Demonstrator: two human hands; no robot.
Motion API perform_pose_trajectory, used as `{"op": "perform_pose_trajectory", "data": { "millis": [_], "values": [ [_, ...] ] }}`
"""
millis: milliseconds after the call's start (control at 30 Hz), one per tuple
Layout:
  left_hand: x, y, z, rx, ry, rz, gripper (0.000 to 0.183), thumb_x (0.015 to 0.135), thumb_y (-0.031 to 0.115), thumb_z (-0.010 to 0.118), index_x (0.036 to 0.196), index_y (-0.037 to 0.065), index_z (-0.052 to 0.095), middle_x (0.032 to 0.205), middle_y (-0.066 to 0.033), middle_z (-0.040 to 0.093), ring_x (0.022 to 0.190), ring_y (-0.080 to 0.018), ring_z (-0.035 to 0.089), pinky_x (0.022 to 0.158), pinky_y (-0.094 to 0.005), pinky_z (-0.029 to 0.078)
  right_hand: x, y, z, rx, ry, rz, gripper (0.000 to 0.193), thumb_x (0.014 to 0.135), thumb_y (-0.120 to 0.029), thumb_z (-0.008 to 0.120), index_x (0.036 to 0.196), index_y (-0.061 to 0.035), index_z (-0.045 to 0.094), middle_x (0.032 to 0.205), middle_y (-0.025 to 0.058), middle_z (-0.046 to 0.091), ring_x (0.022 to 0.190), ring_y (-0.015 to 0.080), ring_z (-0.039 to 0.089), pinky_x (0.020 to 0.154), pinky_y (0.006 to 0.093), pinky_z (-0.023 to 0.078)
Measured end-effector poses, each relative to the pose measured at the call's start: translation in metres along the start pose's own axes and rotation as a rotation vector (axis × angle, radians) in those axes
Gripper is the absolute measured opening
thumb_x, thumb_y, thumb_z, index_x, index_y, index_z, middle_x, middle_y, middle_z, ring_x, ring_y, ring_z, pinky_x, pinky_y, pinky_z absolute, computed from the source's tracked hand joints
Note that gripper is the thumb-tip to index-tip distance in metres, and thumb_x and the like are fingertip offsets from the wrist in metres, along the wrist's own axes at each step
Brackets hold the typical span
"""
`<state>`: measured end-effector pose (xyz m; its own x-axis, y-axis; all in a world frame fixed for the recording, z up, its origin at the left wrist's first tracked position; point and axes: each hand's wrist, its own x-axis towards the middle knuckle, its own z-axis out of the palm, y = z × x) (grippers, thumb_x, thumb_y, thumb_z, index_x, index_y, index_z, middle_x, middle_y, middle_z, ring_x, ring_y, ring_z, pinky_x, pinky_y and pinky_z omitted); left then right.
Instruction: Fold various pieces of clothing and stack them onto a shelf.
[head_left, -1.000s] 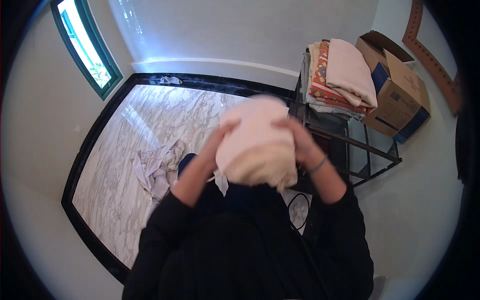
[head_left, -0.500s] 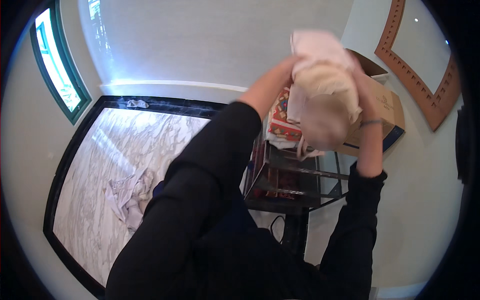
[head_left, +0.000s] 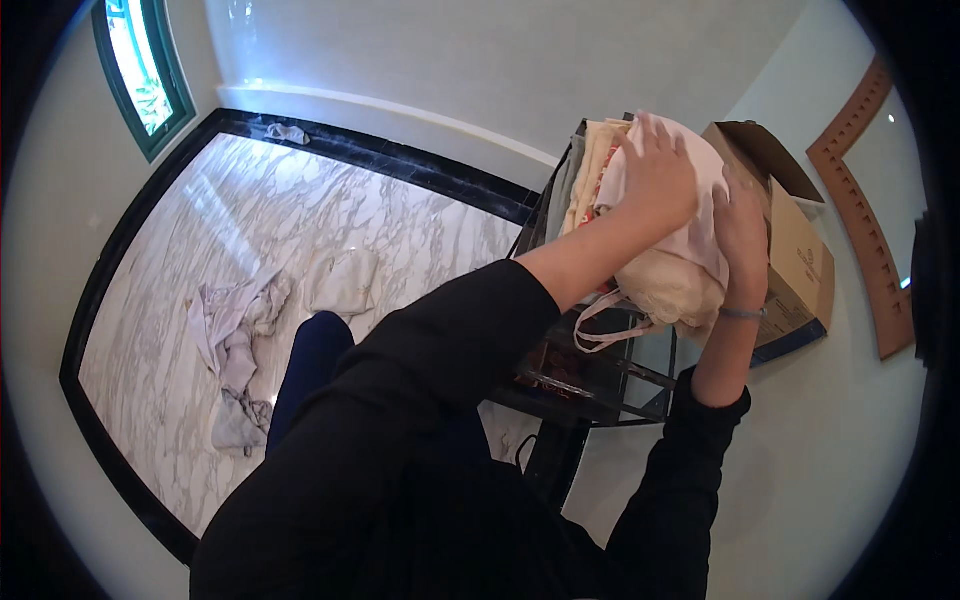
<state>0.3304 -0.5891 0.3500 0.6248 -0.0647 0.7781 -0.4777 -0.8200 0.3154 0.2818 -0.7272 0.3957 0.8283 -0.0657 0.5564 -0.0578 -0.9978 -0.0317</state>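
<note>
A soft bundle of pale pink fabric (head_left: pixel 692 238) and beige fabric (head_left: pixel 668 285) with a thin pink strap loop (head_left: pixel 597 344) rests at the right of a stack of folded cloths (head_left: pixel 590 170) on a dark glass-sided stand (head_left: pixel 565 375). My left hand (head_left: pixel 660 175) lies across the top of the pink fabric with its fingers spread. Along the bundle's right side my right hand (head_left: pixel 742 228) presses with stretched fingers, between the fabric and an open cardboard box (head_left: pixel 805 258). The bundle's underside is hidden.
Crumpled greyish cloth (head_left: pixel 235 365) and a pale folded cloth (head_left: pixel 340 281) lie on the marble floor to the left. Another small cloth (head_left: pixel 288 133) sits by the black floor border. A brown notched frame (head_left: pixel 850 190) hangs on the right wall.
The bundle, held raised between both hands before, has come down onto the stack. My left hand now lies flat on its top. The view has shifted, showing more floor.
</note>
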Motion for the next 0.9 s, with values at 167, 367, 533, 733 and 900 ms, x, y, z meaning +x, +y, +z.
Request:
{"op": "perform_pose_trajectory", "data": {
  "millis": [167,367,533,733,900],
  "values": [
    [-0.049,-0.006,0.065,-0.278,-0.128,0.092,0.059,0.087,0.031,0.048,0.135,-0.004,0.045,0.144,-0.0242,0.039,0.141,-0.036,0.026,0.108,-0.067,0.016,0.011,0.006,0.079,0.002,-0.234,0.11,0.068,0.096,-0.05,0.037,0.144,-0.0018,0.036,0.15,0.0193,0.033,0.141,0.0358,0.026,0.113,0.0501,0.022],
    [-0.066,-0.001,0.046,-0.363,-0.143,0.07,0.058,0.089,0.033,0.048,0.134,-0.004,0.045,0.146,-0.0212,0.038,0.141,-0.0323,0.027,0.112,-0.0599,0.015,0.013,0.052,0.108,-0.112,-0.233,0.023,0.076,0.094,-0.059,0.033,0.151,-0.01,0.022,0.158,0.0113,0.018,0.146,0.0311,0.015,0.116,0.0491,0.011],
    [-0.103,-0.047,0.023,-0.512,-0.154,0.12,0.057,0.092,0.037,0.047,0.135,0.0,0.046,0.146,-0.0178,0.04,0.14,-0.0281,0.031,0.112,-0.0564,0.019,0.023,0.045,0.104,-0.046,-0.219,0.131,0.077,0.095,-0.06,0.031,0.151,-0.0083,0.021,0.158,0.013,0.018,0.146,0.0287,0.014,0.116,0.0447,0.011],
    [-0.16,-0.203,-0.075,-0.561,-0.645,-0.047,0.039,0.095,0.037,0.049,0.123,0.012,0.061,0.132,-0.0111,0.055,0.124,-0.0294,0.05,0.105,-0.0488,0.036,0.005,0.035,0.081,0.278,0.211,-0.228,0.043,0.098,-0.021,0.051,0.134,0.0023,0.05,0.136,0.0159,0.053,0.125,0.0265,0.05,0.106,0.0326,0.035],
    [-0.35,-0.381,-0.166,-0.746,-0.345,-0.716,0.03,0.094,0.024,0.055,0.116,0.005,0.065,0.115,-0.0135,0.065,0.106,-0.026,0.061,0.094,-0.0353,0.046,-0.077,-0.073,0.015,0.559,0.731,-0.293,0.032,0.099,-0.012,0.043,0.113,0.01,0.06,0.116,0.0189,0.064,0.106,0.0279,0.062,0.099,0.0353,0.046]
  ]
}}
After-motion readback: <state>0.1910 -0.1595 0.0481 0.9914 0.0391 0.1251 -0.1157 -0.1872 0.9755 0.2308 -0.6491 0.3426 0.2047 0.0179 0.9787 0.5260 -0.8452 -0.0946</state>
